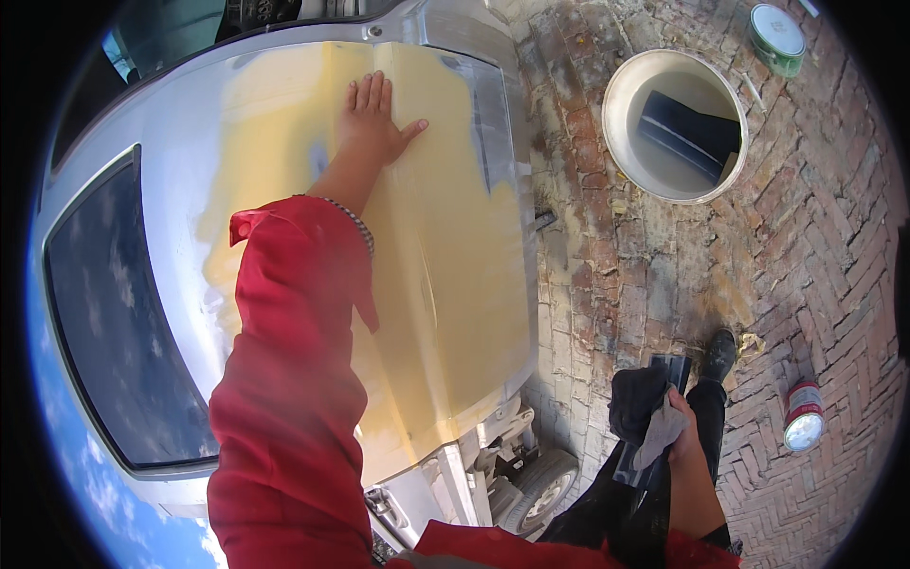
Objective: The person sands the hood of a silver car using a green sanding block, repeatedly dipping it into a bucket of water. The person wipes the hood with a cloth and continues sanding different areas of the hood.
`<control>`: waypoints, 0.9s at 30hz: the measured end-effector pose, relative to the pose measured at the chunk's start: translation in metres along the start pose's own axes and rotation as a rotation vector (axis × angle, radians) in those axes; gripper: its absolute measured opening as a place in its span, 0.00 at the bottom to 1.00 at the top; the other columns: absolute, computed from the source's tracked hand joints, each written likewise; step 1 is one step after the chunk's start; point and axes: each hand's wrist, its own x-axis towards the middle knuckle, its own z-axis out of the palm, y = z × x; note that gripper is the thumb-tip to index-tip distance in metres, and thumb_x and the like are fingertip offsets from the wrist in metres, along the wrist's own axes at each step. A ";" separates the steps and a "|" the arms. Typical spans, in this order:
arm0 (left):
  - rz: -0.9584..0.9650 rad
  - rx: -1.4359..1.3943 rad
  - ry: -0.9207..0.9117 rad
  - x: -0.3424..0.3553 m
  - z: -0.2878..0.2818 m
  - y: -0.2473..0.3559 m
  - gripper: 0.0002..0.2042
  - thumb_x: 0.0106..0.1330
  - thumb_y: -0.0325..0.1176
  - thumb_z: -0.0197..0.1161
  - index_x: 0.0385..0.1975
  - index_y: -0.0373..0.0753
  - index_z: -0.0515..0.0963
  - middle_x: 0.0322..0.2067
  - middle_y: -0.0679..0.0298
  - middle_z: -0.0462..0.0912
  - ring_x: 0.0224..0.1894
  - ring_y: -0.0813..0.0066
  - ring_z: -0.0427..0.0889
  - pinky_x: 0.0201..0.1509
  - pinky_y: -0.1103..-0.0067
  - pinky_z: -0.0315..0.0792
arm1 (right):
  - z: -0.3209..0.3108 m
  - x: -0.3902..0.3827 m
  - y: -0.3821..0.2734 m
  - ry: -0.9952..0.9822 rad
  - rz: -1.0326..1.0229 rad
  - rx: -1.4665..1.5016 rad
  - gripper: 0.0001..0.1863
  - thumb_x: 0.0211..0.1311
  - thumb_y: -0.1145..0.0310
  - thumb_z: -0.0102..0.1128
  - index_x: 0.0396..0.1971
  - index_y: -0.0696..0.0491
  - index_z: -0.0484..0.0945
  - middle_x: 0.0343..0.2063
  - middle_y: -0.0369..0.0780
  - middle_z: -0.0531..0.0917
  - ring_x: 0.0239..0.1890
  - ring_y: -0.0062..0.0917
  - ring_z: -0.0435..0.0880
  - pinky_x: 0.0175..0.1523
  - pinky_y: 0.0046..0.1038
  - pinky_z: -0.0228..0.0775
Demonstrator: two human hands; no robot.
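My left hand [372,126] lies flat, fingers apart, on the upper part of a silver car body panel [438,277] covered largely in yellow filler. The panel has a raised crease, and bare metal shows near its edges. My left forearm in a red sleeve crosses the panel and hides part of it. At the lower right, my right hand [681,429] grips a grey cloth [654,440] bunched with a black pad or cloth [633,398] and a long dark tool [668,365], whose exact kind I cannot make out.
A tinted window [123,313] is at the left, and a wheel [545,495] below the panel. On the brick ground [607,275] stand a white bucket [621,123] holding cloudy water and a dark piece, a green can [777,43] and a red can [802,417]. My boot [718,356] is at the lower right.
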 end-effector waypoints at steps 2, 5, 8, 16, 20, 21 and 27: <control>-0.011 -0.014 0.001 0.021 -0.006 -0.004 0.52 0.72 0.77 0.29 0.82 0.38 0.40 0.84 0.61 0.37 0.85 0.66 0.33 0.86 0.66 0.29 | -0.002 0.004 -0.003 -0.065 0.005 0.015 0.22 0.73 0.50 0.61 0.56 0.50 0.81 0.43 0.36 0.88 0.43 0.28 0.87 0.49 0.32 0.81; -0.034 -0.030 -0.002 0.046 -0.010 -0.010 0.52 0.72 0.77 0.29 0.83 0.39 0.39 0.84 0.61 0.36 0.85 0.67 0.32 0.86 0.68 0.28 | -0.009 0.008 -0.005 -0.082 0.000 0.042 0.21 0.75 0.51 0.59 0.57 0.49 0.81 0.44 0.35 0.88 0.44 0.27 0.88 0.50 0.31 0.81; -0.053 -0.037 -0.001 0.063 -0.014 -0.012 0.52 0.72 0.78 0.29 0.83 0.40 0.39 0.84 0.63 0.36 0.85 0.68 0.32 0.86 0.69 0.28 | -0.016 0.012 -0.004 -0.070 -0.007 0.048 0.21 0.75 0.51 0.59 0.57 0.50 0.81 0.43 0.35 0.88 0.43 0.26 0.88 0.49 0.31 0.81; 0.153 0.021 0.047 0.059 -0.009 -0.037 0.51 0.73 0.74 0.39 0.82 0.37 0.43 0.84 0.59 0.40 0.85 0.64 0.36 0.87 0.67 0.35 | -0.017 0.013 0.004 0.023 -0.048 0.031 0.21 0.70 0.47 0.64 0.50 0.49 0.82 0.35 0.34 0.86 0.37 0.25 0.86 0.43 0.30 0.78; 0.213 0.081 0.066 0.039 -0.003 -0.053 0.51 0.72 0.76 0.36 0.82 0.38 0.45 0.83 0.61 0.43 0.85 0.67 0.38 0.87 0.69 0.35 | -0.007 0.014 0.008 -0.065 -0.040 0.049 0.21 0.70 0.48 0.64 0.50 0.49 0.82 0.36 0.34 0.86 0.37 0.25 0.86 0.43 0.30 0.78; 0.205 0.093 0.049 0.034 -0.003 -0.053 0.51 0.72 0.76 0.36 0.82 0.38 0.45 0.83 0.61 0.44 0.85 0.67 0.38 0.87 0.70 0.36 | -0.005 0.014 0.008 -0.070 -0.059 0.054 0.21 0.70 0.48 0.64 0.50 0.49 0.81 0.36 0.34 0.86 0.37 0.25 0.86 0.43 0.30 0.78; 0.246 0.103 -0.006 -0.004 -0.003 -0.047 0.52 0.71 0.76 0.39 0.81 0.36 0.47 0.83 0.60 0.45 0.85 0.65 0.40 0.86 0.69 0.36 | 0.004 0.012 0.010 -0.069 -0.048 0.063 0.21 0.69 0.47 0.64 0.51 0.48 0.81 0.35 0.34 0.85 0.37 0.25 0.85 0.43 0.30 0.78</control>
